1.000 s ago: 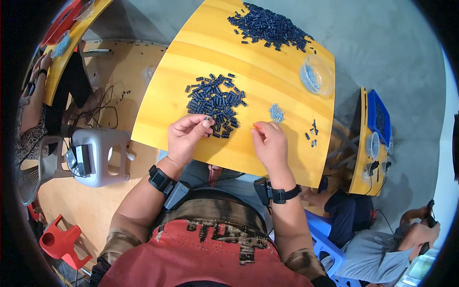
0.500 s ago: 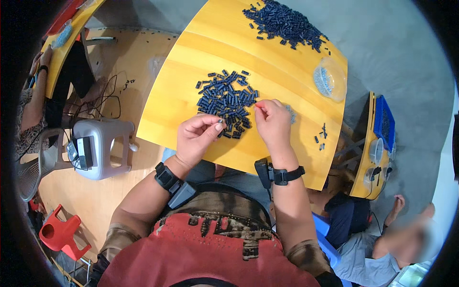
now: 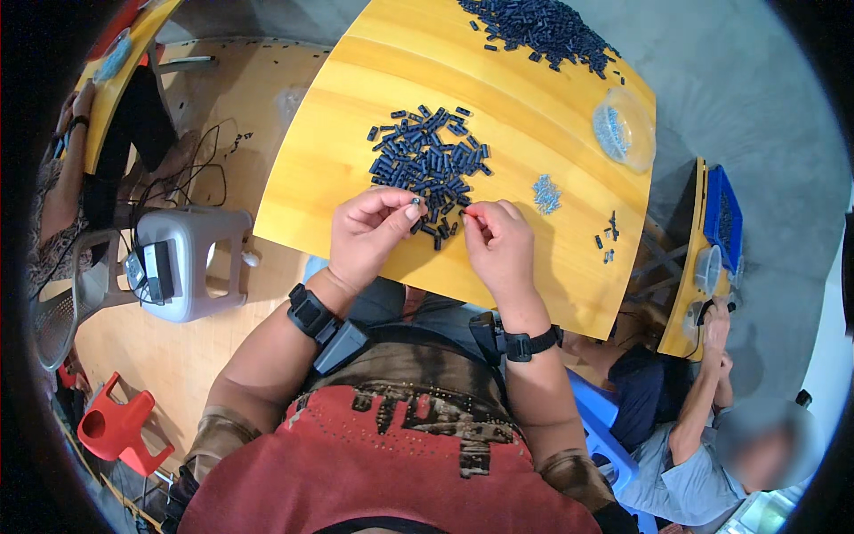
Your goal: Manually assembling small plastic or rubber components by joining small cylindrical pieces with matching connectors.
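On the yellow table (image 3: 338, 151) lies a loose heap of small dark blue parts (image 3: 427, 160). My left hand (image 3: 366, 236) is at the heap's near edge and pinches one small dark part between thumb and forefinger. My right hand (image 3: 500, 249) is close beside it, fingers curled, pinching a tiny reddish piece at its fingertips. The two hands are a short gap apart above the table's front edge. A small cluster of pale blue-grey bits (image 3: 546, 193) lies just right of my right hand.
A bigger pile of dark parts (image 3: 538, 27) lies at the table's far end, and a clear bowl (image 3: 623, 129) sits at the right edge. A grey stool (image 3: 191, 262) holding a device stands left. Another person (image 3: 703, 427) sits lower right beside a second yellow table (image 3: 689, 267).
Both hands have come closer together at the heap's near edge. My left hand has lifted a small dark part in its fingertips, and my right hand has moved left, toward the heap.
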`<action>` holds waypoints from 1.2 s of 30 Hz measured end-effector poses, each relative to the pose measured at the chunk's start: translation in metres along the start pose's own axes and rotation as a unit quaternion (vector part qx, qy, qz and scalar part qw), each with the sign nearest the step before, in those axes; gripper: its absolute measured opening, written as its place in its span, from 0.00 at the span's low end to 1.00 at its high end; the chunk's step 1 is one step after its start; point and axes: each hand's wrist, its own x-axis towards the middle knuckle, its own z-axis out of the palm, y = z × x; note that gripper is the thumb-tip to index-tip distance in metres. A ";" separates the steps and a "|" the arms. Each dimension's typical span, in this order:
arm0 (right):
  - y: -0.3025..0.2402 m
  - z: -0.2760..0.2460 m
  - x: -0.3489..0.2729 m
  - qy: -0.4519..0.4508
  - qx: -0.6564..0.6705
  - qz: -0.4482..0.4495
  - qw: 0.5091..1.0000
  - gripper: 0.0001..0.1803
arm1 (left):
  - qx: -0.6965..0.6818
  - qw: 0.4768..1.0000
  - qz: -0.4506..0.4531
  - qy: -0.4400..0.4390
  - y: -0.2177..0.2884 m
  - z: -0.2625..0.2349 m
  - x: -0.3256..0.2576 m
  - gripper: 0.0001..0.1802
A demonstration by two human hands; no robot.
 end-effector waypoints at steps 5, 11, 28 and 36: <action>0.001 0.002 0.000 0.009 0.011 -0.019 1.000 0.03 | 0.019 1.000 0.000 0.009 0.000 0.000 0.001 0.05; 0.004 -0.002 -0.001 0.006 0.062 0.017 0.998 0.03 | -0.002 1.000 -0.011 0.010 0.000 0.000 0.002 0.05; -0.017 -0.011 -0.014 -0.024 -0.011 -0.086 0.996 0.05 | 0.006 1.000 -0.006 0.008 0.000 -0.002 0.001 0.06; -0.017 -0.009 -0.012 -0.040 -0.063 -0.118 0.990 0.07 | -0.007 1.000 -0.010 0.001 0.000 -0.003 0.001 0.06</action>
